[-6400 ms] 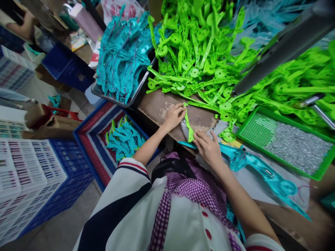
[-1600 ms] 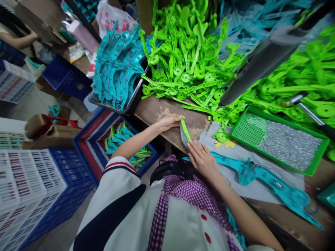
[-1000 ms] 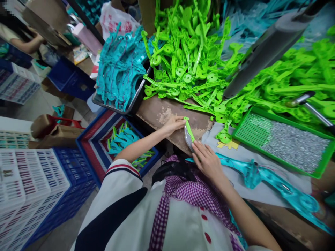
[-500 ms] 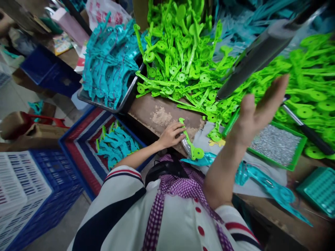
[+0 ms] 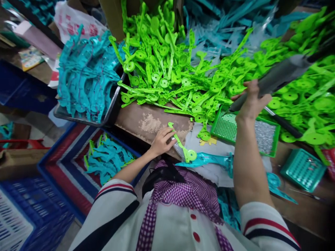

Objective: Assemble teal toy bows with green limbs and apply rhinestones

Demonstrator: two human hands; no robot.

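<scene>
My left hand point(image 5: 161, 141) is closed on a green plastic piece point(image 5: 182, 147) with a round end, held against the front edge of the wooden bench point(image 5: 146, 120). A shiny clear part lies under the piece. My right hand point(image 5: 251, 101) is raised and wrapped round a grey hanging tool point(image 5: 280, 74), a long cylinder that slants up to the right. A teal plastic piece point(image 5: 209, 159) lies on a grey cloth just right of the green piece.
A large heap of green pieces point(image 5: 188, 69) covers the bench behind. A green tray of small metal parts point(image 5: 246, 130) sits under my right hand. Left are a metal tray of teal pieces point(image 5: 83, 80) and a blue crate point(image 5: 86, 153) below.
My right hand left the green piece, rose to the right and closed round the grey hanging tool. My left hand stayed on the green piece. The view shifted left and down.
</scene>
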